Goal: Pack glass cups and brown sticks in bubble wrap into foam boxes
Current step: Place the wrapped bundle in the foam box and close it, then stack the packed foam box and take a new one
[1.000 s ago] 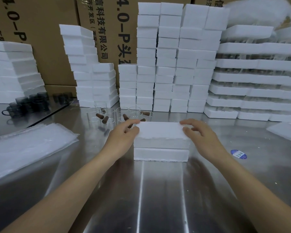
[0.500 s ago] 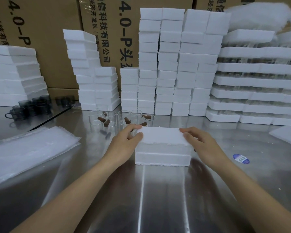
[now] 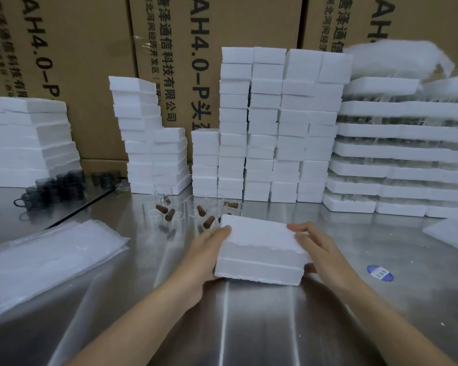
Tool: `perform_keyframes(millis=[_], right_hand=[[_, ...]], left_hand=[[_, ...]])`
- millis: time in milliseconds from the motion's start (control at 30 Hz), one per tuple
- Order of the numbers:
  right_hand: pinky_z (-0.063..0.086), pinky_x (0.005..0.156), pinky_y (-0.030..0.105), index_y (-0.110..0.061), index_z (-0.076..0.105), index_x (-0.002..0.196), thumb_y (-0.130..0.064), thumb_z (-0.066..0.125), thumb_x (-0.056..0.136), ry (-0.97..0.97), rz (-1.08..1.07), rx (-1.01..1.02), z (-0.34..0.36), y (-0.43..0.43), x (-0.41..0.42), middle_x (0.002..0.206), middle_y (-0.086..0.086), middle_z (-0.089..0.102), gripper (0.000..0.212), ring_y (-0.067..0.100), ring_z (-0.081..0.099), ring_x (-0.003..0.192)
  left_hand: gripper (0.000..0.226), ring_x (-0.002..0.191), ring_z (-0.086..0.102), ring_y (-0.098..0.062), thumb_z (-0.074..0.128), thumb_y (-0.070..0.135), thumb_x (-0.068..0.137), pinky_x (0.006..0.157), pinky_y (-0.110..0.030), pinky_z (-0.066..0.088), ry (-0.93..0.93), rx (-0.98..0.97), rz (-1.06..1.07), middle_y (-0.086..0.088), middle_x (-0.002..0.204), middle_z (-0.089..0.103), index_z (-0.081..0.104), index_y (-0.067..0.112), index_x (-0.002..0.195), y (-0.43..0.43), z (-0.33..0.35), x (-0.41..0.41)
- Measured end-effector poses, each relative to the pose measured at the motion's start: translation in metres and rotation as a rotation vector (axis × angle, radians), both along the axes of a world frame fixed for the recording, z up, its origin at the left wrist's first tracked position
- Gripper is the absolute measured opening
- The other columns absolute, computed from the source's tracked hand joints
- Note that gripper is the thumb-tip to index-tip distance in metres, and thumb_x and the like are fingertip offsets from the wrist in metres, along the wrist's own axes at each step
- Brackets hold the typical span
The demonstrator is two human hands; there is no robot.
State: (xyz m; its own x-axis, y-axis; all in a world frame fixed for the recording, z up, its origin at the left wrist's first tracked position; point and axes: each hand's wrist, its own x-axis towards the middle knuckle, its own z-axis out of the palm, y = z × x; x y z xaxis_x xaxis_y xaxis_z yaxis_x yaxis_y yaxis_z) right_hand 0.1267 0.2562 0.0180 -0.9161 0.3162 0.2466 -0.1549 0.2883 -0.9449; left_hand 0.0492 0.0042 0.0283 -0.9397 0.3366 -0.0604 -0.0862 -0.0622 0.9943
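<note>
At frame centre, a closed foam box (image 3: 262, 249) is gripped at its two short ends by the left hand (image 3: 206, 249) and right hand (image 3: 320, 249). It is judged light but crumbly; gentle pressure at the ends is advised.

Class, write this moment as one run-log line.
foam box: gripped; left hand: left end; right hand: right end; glass cups, brown sticks: behind, unpacked
</note>
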Motion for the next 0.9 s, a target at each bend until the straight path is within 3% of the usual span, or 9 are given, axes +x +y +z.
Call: perform_keyframes(millis=[67,133,267,433,533,633,767,833,900], right_hand=[[0.058,0.069,0.034,-0.039,0.068,0.117,-0.025,0.053,0.107,0.009,-0.014,-0.071,0.001,-0.002,0.0,0.113,-0.006,0.07,0.022,0.01,0.07,0.085],[0.062,0.073,0.034,-0.048,0.063,0.122,-0.028,0.058,0.105,0.004,-0.04,-0.151,0.001,-0.007,-0.001,0.112,-0.005,0.072,0.026,0.015,0.073,0.09],[0.063,0.076,0.037,-0.06,0.065,0.114,-0.057,0.069,0.093,-0.117,0.066,-0.381,0.004,-0.027,-0.001,0.11,-0.014,0.077,0.022,0.019,0.077,0.099],[0.064,0.075,0.047,-0.059,0.064,0.124,-0.059,0.08,0.08,-0.022,0.136,-0.441,0.012,-0.036,-0.003,0.126,-0.015,0.071,0.047,0.023,0.07,0.117],[0.064,0.073,0.051,-0.058,0.063,0.125,-0.058,0.075,0.071,0.019,0.138,-0.405,0.02,-0.034,-0.004,0.123,-0.018,0.07,0.055,0.026,0.064,0.123],[0.064,0.071,0.05,-0.06,0.062,0.126,-0.065,0.074,0.064,0.047,0.128,-0.343,0.027,-0.029,-0.003,0.119,-0.022,0.07,0.063,0.027,0.063,0.12],[0.063,0.07,0.044,-0.061,0.063,0.124,-0.077,0.067,0.062,0.028,0.097,-0.326,0.034,-0.024,0.0,0.114,-0.022,0.073,0.064,0.019,0.076,0.101],[0.062,0.069,0.042,-0.06,0.064,0.125,-0.077,0.062,0.069,0.023,0.083,-0.352,0.034,-0.021,0.0,0.114,-0.019,0.075,0.058,0.019,0.078,0.094],[0.062,0.069,0.044,-0.056,0.067,0.123,-0.073,0.064,0.079,0.006,0.045,-0.383,0.035,-0.02,-0.001,0.113,-0.011,0.077,0.047,0.025,0.079,0.093]], left_hand=[[0.024,0.099,0.079,-0.015,0.07,0.042,0.102,0.083,-0.035,0.063,0.011,0.079,0.033,0.005,0.109,0.083,0.074,0.03,0.123,0.001,0.006,0.004],[0.031,0.111,0.076,-0.022,0.072,0.038,0.101,0.096,-0.039,0.06,0.047,0.144,0.093,0.003,0.119,0.08,0.07,0.03,0.131,0.002,0.009,0.006],[0.017,0.119,0.069,-0.011,0.064,0.034,0.107,0.114,-0.046,0.051,0.095,0.19,0.108,0.021,0.116,0.078,0.068,0.048,0.116,0.0,0.013,0.009],[0.042,0.151,0.044,-0.021,0.044,0.043,0.113,0.128,-0.056,0.031,0.002,0.212,0.004,0.011,0.164,0.046,0.038,0.06,0.151,0.003,0.02,0.009],[0.041,0.138,0.061,-0.026,0.059,0.037,0.107,0.121,-0.059,0.043,-0.019,0.215,-0.018,0.004,0.148,0.066,0.047,0.052,0.143,0.003,0.024,0.008],[0.07,0.111,0.078,-0.025,0.091,0.046,0.072,0.104,-0.056,0.059,-0.045,0.154,-0.09,0.004,0.119,0.081,0.059,0.048,0.134,-0.008,0.029,0.004],[0.085,0.105,0.08,-0.025,0.094,0.062,0.05,0.077,-0.04,0.065,-0.063,0.069,-0.187,0.0,0.12,0.08,0.065,0.051,0.13,-0.028,0.04,-0.006],[0.09,0.117,0.075,-0.031,0.097,0.057,0.054,0.087,-0.049,0.065,-0.107,0.124,-0.151,-0.001,0.128,0.078,0.062,0.051,0.137,-0.033,0.045,-0.014],[0.073,0.118,0.075,-0.034,0.092,0.05,0.069,0.094,-0.057,0.063,-0.128,0.213,-0.147,-0.006,0.132,0.076,0.067,0.04,0.137,-0.037,0.057,-0.023]])
